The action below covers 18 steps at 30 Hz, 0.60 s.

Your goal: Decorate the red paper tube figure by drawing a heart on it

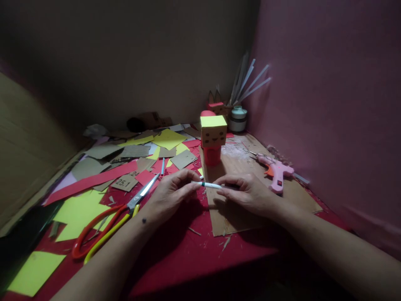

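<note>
A slim white pen (pixel 213 185) with a dark green band lies level between my two hands, over the near edge of the wooden board. My left hand (pixel 175 190) pinches its left end between thumb and fingers. At the other end, my right hand (pixel 246 192) grips it the same way; the fingers cover that tip. Just beyond the hands stands a small cardboard figure: a box head (pixel 214 136) with a drawn face and a yellow top, on a red body (pixel 213 155). Scissors (pixel 125 213) with red and yellow handles lie left of my left hand.
A pink glue gun (pixel 278 170) rests on the wooden board (pixel 297 200) at right. Paper and cardboard scraps (pixel 125 182) cover the left of the red table. Behind the figure stand a second eared figure (pixel 216 106), a lidded jar (pixel 238 119) and glue sticks (pixel 255 85). Walls close off the back and right.
</note>
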{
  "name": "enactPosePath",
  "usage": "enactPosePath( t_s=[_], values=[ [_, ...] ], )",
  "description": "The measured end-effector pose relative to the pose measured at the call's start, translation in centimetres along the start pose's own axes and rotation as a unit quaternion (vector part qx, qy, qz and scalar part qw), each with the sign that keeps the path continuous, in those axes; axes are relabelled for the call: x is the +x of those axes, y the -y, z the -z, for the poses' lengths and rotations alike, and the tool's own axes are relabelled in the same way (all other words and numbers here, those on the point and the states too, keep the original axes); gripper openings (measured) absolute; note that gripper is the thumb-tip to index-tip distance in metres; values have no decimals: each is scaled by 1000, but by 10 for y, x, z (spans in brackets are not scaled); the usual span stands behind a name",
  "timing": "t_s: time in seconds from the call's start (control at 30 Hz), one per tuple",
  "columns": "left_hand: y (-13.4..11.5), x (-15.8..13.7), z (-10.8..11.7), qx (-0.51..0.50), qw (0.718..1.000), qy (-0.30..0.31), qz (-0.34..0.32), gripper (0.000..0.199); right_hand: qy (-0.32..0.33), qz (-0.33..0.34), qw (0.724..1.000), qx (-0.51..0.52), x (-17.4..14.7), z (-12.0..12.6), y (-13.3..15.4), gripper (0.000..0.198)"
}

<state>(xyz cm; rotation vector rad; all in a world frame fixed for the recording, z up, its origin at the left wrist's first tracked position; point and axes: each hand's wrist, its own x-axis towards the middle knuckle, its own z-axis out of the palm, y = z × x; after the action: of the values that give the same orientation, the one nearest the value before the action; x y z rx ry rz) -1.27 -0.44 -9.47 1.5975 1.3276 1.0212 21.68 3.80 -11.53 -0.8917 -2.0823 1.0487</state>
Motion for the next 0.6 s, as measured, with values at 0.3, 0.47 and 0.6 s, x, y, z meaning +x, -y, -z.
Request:
enactPosePath(
  t_s=[0.3, 0.47, 0.6],
  values=[
    [-5, -8, -12, -111, 993, -10, 50, 11, -4, 16, 999, 33, -3, -2, -3, 20],
    [-7, -7, -10, -69, 997, 16, 39, 14, 10, 19, 999, 28, -2, -2, 0, 16],
    [-8, 1, 5, 65, 996, -51, -39, 26, -17, 15, 997, -72, 4, 2, -1, 16]
  ],
)
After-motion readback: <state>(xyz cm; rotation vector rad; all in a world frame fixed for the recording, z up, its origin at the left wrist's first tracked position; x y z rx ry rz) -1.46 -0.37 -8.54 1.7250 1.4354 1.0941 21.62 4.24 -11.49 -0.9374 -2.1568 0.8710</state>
